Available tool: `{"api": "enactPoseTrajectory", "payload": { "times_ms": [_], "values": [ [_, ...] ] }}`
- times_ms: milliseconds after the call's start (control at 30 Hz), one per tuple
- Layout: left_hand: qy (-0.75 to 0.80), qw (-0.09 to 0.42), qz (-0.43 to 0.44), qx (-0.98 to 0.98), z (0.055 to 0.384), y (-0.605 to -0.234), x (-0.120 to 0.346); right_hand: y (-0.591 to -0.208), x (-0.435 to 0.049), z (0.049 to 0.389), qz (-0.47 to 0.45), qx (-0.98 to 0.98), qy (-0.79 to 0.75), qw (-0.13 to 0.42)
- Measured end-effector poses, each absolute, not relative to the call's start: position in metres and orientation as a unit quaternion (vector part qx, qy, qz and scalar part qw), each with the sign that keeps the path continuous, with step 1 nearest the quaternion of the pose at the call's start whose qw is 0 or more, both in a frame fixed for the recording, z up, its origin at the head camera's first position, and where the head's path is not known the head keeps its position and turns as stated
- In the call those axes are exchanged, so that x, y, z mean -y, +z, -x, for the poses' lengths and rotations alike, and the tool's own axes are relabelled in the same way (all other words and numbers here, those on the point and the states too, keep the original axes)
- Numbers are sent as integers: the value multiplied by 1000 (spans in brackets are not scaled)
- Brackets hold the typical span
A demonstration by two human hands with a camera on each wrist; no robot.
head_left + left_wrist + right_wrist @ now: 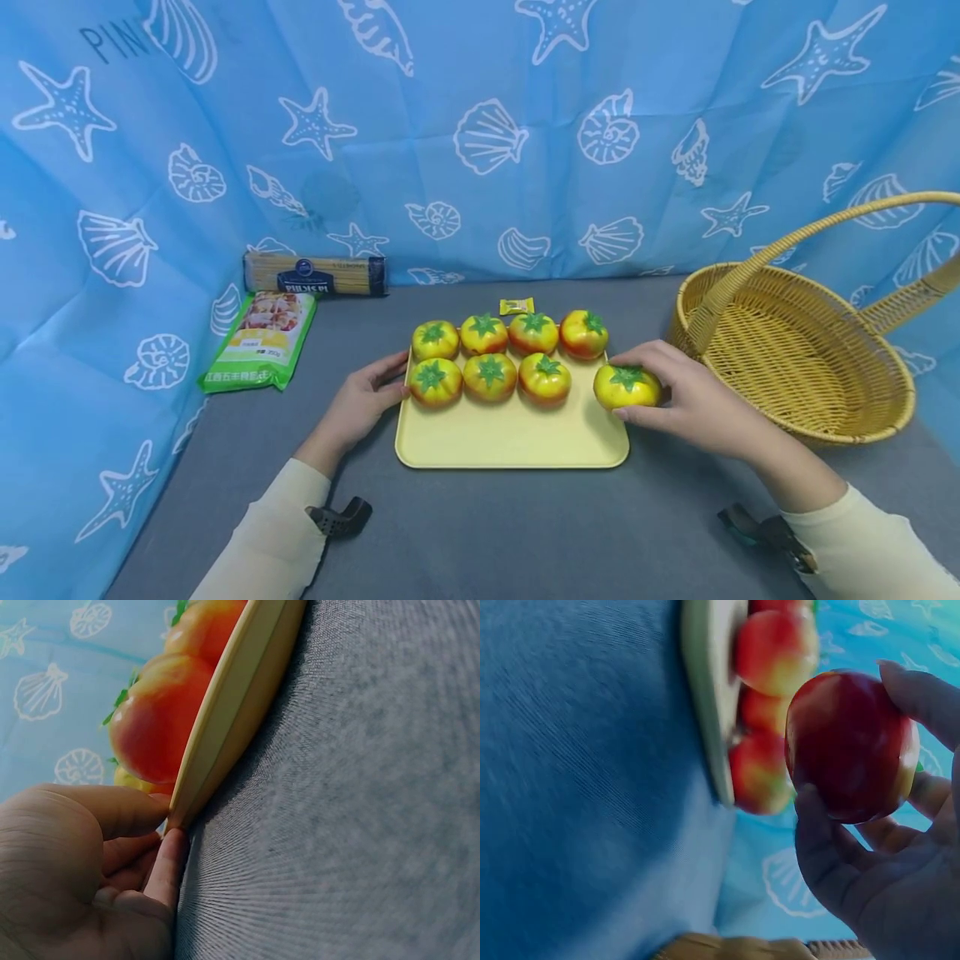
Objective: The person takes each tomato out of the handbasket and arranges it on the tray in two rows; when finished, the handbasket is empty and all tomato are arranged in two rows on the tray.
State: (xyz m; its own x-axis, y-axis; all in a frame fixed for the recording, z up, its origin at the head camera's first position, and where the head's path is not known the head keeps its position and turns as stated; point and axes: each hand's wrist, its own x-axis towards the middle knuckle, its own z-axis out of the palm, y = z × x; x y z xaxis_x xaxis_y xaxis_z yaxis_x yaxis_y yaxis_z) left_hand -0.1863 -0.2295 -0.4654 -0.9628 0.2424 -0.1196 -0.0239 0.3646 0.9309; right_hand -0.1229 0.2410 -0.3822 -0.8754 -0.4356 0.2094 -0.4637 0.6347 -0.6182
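Observation:
My right hand (697, 404) grips a yellow-and-red tomato (622, 390) with a green leafy top, over the right edge of a pale yellow tray (510, 446). In the right wrist view, fingers and thumb go round that tomato (847, 750), whose red underside shows clear of the tray. My left hand (358, 410) pinches the tray's left rim between thumb and fingers; the left wrist view shows the rim (199, 765) between them. Several similar tomatoes (490, 377) sit on the tray in two rows, filling its back half.
A wicker basket (795, 367) with a tall handle stands at the right, near my right forearm. At the back left lie a pack of spaghetti (315, 275) and a green food bag (262, 342). A small yellow packet (517, 306) lies behind the tray. A blue curtain hangs behind.

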Motion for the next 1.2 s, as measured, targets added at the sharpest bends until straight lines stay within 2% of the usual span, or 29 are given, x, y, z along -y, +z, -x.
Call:
{"api": "enactPoseTrajectory", "payload": {
  "times_ms": [233,667,1200],
  "values": [
    [563,123,-65,-815,186,-464,230,-398,-226,131,-220,912,346,13],
    [559,123,-59,-818,188,-467,230,-416,-209,140,-144,920,363,31],
    [553,111,-72,-823,188,-468,230,-413,-208,128,-126,911,391,27]
  ]
}}
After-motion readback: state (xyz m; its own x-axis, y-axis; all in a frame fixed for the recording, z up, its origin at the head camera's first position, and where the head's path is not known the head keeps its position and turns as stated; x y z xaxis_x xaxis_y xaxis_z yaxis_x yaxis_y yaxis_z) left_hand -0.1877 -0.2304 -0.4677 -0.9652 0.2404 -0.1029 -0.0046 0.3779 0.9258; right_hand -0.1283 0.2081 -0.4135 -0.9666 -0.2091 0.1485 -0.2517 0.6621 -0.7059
